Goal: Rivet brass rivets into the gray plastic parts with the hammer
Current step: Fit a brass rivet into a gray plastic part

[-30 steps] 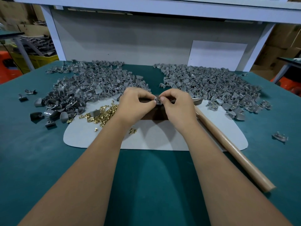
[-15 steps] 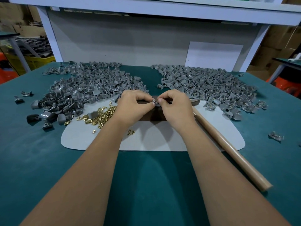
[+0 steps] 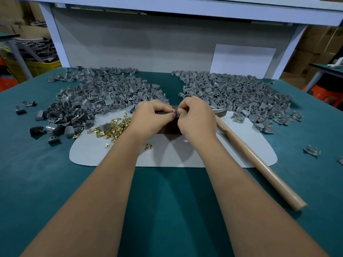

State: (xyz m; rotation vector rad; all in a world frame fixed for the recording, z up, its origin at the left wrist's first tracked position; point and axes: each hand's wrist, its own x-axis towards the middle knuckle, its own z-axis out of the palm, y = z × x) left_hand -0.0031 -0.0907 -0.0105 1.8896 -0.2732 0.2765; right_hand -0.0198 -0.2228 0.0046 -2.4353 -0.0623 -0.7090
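Observation:
My left hand (image 3: pixel 150 117) and my right hand (image 3: pixel 196 117) meet fingertip to fingertip over a dark block (image 3: pixel 169 127) on the pale mat (image 3: pixel 185 154). Together they pinch one small gray plastic part (image 3: pixel 175 113), mostly hidden by the fingers. Whether a rivet is in it I cannot tell. Loose brass rivets (image 3: pixel 111 128) lie scattered on the mat left of my left wrist. The hammer (image 3: pixel 256 160) lies untouched to the right of my right hand, its wooden handle pointing toward the near right.
A large heap of gray parts (image 3: pixel 100 97) covers the table at the back left, another heap (image 3: pixel 237 95) at the back right. Stray parts (image 3: pixel 311 150) lie on the green tabletop (image 3: pixel 167 201). A gray back panel (image 3: pixel 148 47) closes the far side.
Both hands stay joined on the small part over the block, with only slight finger movement. The hammer has not moved.

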